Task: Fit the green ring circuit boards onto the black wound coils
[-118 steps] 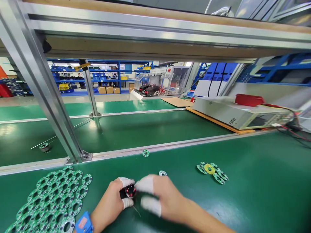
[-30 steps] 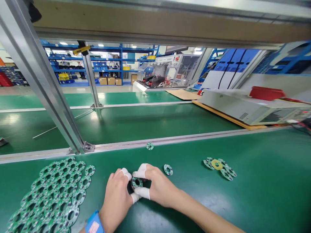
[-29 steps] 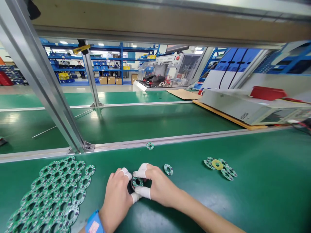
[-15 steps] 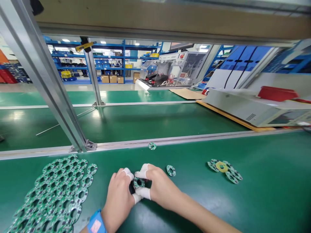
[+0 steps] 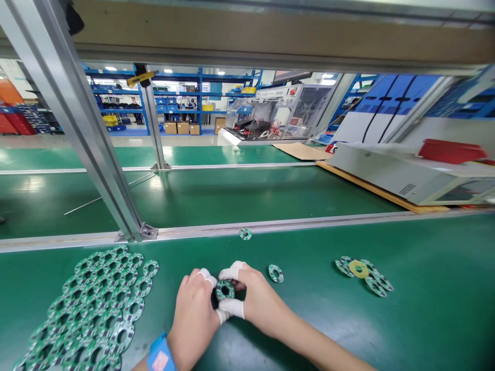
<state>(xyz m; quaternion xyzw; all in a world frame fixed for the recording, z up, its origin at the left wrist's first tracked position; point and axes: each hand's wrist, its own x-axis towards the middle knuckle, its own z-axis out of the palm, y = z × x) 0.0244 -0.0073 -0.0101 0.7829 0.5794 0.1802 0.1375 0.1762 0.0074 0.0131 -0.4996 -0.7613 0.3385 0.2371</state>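
Observation:
A green ring-shaped circuit board [image 5: 225, 290] with a dark centre sits between my two hands at the lower middle. My right hand [image 5: 257, 296], with white fingertip covers, pinches its right side between thumb and fingers. On the other side my left hand [image 5: 197, 309], also with white fingertip covers and a blue wristband [image 5: 160, 354], is curled round a black piece [image 5: 214, 299] against the board. Many similar ring boards [image 5: 93, 304] lie in rows on the left. One loose ring [image 5: 276, 273] rests right of my hands, another [image 5: 245, 234] beyond them.
Several ring boards [image 5: 376, 286] with a yellow ring [image 5: 359, 269] lie at the right of the green table [image 5: 309, 319]. A metal post [image 5: 91, 134] rises at left. A grey machine [image 5: 382, 172] stands at back right, and a beam crosses overhead.
The view has shifted slightly, so the surroundings appear a little further right. The fingers of my right hand have shifted slightly round the board, and more of its face shows.

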